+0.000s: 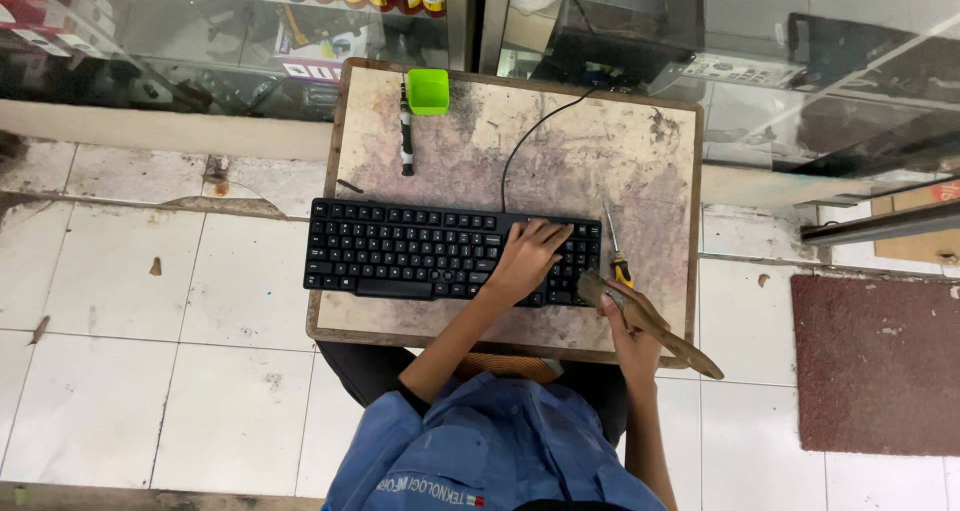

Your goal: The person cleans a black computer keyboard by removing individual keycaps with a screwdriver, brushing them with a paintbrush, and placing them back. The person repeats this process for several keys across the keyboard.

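Keyboard (440,251), black and wired, lies across the near half of a small worn worktop (560,131), its cable running off the back edge toward the glass cabinets behind. The left hand (530,256) lies flat on the keys toward the right end of the keyboard, fingers spread and grasping nothing, pressing down so the board cannot slide. The right hand (625,326) is clenched around the handle of an old brush (645,321), whose bristle end sits just at the right corner of the keyboard while the wooden handle points back off the worktop's near edge. A screwdriver (614,246) with a yellow-and-black grip lies just right of the keyboard, close to the brush head. Behind the keyboard, near the back left of the worktop, stand a small green cup (428,90) and a dark pen-like tool (406,136) beside it.

To do the brushing well, I judge that short strokes along the key rows, out toward the right edge, would carry dust off the board rather than into it. The steadying hand should shift away from the rows being swept, and the bristles should stay clear of the screwdriver so it is not knocked to the floor
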